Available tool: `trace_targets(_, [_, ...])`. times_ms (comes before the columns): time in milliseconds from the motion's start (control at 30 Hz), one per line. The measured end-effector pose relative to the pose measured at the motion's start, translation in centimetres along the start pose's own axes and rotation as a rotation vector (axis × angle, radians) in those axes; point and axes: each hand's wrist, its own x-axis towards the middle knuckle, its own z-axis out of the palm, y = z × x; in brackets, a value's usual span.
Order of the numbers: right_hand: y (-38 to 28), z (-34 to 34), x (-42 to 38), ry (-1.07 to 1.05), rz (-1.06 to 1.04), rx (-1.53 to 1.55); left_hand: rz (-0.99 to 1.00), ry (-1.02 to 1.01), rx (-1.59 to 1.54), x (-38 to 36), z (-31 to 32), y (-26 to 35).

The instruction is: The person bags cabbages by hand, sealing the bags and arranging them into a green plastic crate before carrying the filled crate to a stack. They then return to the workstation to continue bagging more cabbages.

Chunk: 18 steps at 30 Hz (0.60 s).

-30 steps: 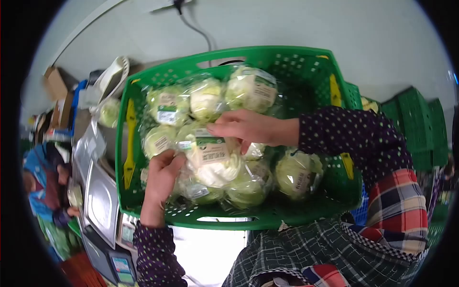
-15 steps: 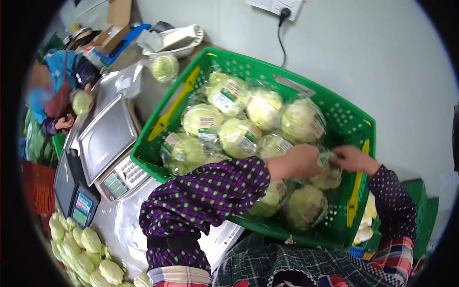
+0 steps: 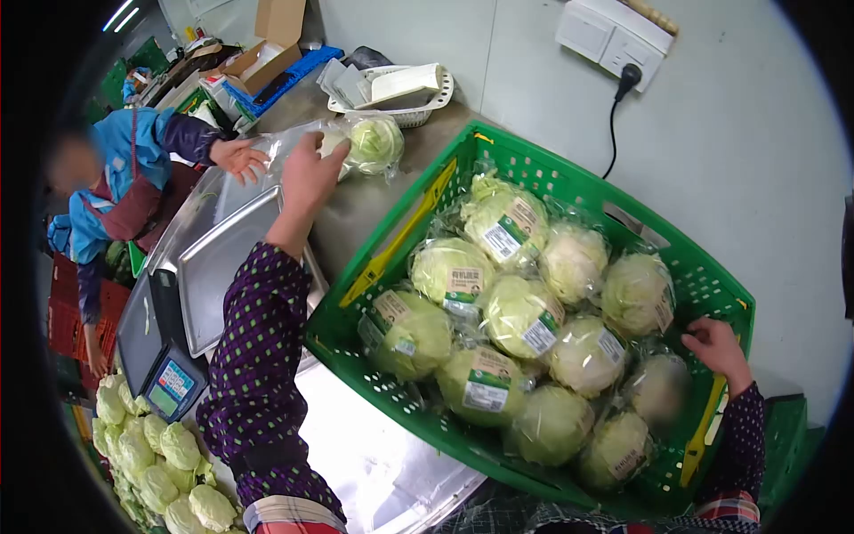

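Observation:
My left hand (image 3: pixel 311 178) reaches across the bench with fingers apart, right at a film-wrapped cabbage (image 3: pixel 333 153) partly hidden behind it. Beside that lies another wrapped cabbage (image 3: pixel 375 144). My right hand (image 3: pixel 719 354) is over the right side of a green plastic crate (image 3: pixel 391 374), its fingers loosely bent and apart, holding nothing visible. Nearest to it are a blurred wrapped cabbage (image 3: pixel 658 389) and a paler one (image 3: pixel 638 294) with a label. Several more wrapped, labelled cabbages (image 3: pixel 523 313) fill the crate.
A steel scale pan (image 3: pixel 227 267) and a scale display (image 3: pixel 172 383) stand left of the crate. Unwrapped cabbages (image 3: pixel 142 454) are piled at lower left. Across the bench a person (image 3: pixel 133 169) stretches out an open hand. A white basket (image 3: pixel 409 111) and a plugged cord (image 3: pixel 614 133) are behind.
My left hand has left the crate and swung up left to the cabbages on the bench. My right hand has drawn back from the cabbage it was at. The person's arm now extends over the bench.

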Motion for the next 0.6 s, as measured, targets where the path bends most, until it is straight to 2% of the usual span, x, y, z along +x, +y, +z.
trace_targets(33, [0.8,0.1,0.1,-0.002,0.032,0.014,-0.002,-0.001,-0.01,0.8,0.6,0.4])
trace_targets(100, [0.7,0.2,0.6,-0.04,0.05,-0.018,0.156,0.081,0.182,2.7,2.9,0.8])
trace_targets(133, [0.3,0.2,0.4,-0.054,0.094,0.053,0.249,0.097,0.269,4.6,5.0,-0.3])
trace_targets(167, [-0.2,-0.1,0.1,-0.064,0.146,0.12,0.254,0.081,0.239,5.9,6.6,-0.8])
trace_targets(233, [0.2,0.0,0.1,-0.097,0.195,0.108,0.533,0.18,0.57,7.0,10.1,-1.6])
trace_targets(267, [0.4,0.0,0.3,-0.139,0.206,0.123,0.513,0.059,0.661,7.0,11.6,-2.0])
trace_targets(300, [0.4,0.0,0.3,-0.146,0.227,0.111,0.513,0.039,0.645,6.4,13.1,-2.4])
trace_targets(367, [0.2,0.1,0.5,-0.198,0.218,0.07,0.34,-0.421,0.337,4.8,15.3,-3.4])
trace_targets(433, [-0.6,0.3,0.5,-0.212,0.241,0.08,0.321,-0.491,0.357,4.8,12.5,-0.4])
trace_targets(467, [-0.6,0.3,0.4,-0.213,0.244,0.064,0.152,-0.653,0.343,5.5,11.4,1.1])
trace_targets(533, [-0.8,0.2,0.6,-0.215,0.262,0.015,0.0,-0.711,0.287,5.1,9.5,3.7])
trace_targets(567, [-0.7,0.1,0.7,-0.204,0.256,0.014,0.002,-0.7,0.282,4.8,9.7,3.5])
trace_targets(600, [-0.3,0.1,0.8,-0.212,0.257,0.056,0.149,-0.453,0.195,4.4,11.0,3.0])
